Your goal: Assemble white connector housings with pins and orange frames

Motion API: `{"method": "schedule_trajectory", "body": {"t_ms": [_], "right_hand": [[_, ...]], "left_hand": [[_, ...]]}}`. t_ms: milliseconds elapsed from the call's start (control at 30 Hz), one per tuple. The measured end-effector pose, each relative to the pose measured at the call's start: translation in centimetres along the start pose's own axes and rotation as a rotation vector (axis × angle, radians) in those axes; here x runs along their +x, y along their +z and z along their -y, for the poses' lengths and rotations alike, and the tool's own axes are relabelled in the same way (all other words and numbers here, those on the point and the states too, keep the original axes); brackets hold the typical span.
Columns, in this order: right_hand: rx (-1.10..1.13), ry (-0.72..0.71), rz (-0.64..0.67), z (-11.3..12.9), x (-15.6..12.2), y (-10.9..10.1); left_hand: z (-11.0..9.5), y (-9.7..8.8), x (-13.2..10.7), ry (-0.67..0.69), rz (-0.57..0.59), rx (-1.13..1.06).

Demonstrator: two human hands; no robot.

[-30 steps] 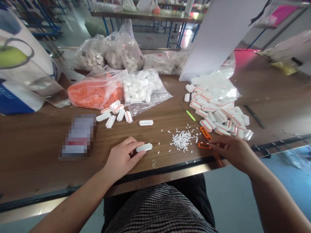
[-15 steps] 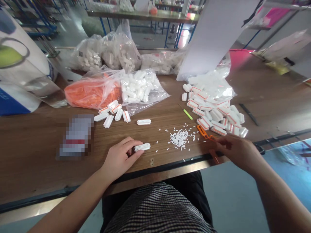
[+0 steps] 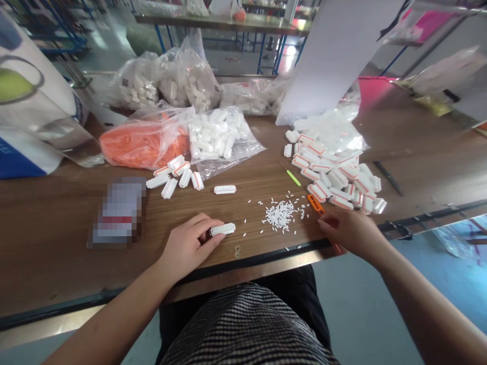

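On the counter [image 3: 57, 223], front edge: left hand [image 3: 186, 247] fingers pinched one end of the white connector housing [image 3: 222, 229] lying flat there, likely light, stiff, slick plastic, best gripped across its long sides; right hand [image 3: 348, 230] fingers touched an orange clip [image 3: 315, 204], grip couldn't be told.

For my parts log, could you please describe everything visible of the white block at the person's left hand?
The white block is a small oblong piece, plastic by its look, with rows of tiny openings along its upward face. It lies flat on the wooden table, long side across the view. The left hand pinches its left end; nothing else touches it.
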State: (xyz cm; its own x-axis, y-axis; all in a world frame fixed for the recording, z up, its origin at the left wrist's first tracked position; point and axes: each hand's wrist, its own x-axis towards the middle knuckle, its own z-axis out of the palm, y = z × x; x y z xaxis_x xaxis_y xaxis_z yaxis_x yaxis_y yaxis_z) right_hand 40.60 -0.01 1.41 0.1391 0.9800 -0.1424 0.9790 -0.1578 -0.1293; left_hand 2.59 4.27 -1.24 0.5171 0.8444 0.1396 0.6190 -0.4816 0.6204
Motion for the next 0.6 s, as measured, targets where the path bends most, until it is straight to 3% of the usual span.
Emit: {"method": "schedule_trajectory", "body": {"t_ms": [167, 367, 500, 600], "right_hand": [[0.163, 0.073, 0.115, -0.6, -0.2, -0.6], [0.352, -0.054, 0.005, -1.8, 0.0, -0.6], [0.326, -0.162, 0.033, -1.7, 0.3, -0.2], [0.248, -0.151, 0.054, -1.6, 0.6, -0.2]], "left_hand": [[-0.1, 0.0, 0.0, -0.014, -0.009, -0.003], [-0.1, 0.1, 0.0, -0.004, -0.012, -0.003], [-0.2, 0.1, -0.1, 0.008, 0.01, -0.008], [-0.3, 0.1, -0.1, 0.011, 0.006, -0.006]]}}
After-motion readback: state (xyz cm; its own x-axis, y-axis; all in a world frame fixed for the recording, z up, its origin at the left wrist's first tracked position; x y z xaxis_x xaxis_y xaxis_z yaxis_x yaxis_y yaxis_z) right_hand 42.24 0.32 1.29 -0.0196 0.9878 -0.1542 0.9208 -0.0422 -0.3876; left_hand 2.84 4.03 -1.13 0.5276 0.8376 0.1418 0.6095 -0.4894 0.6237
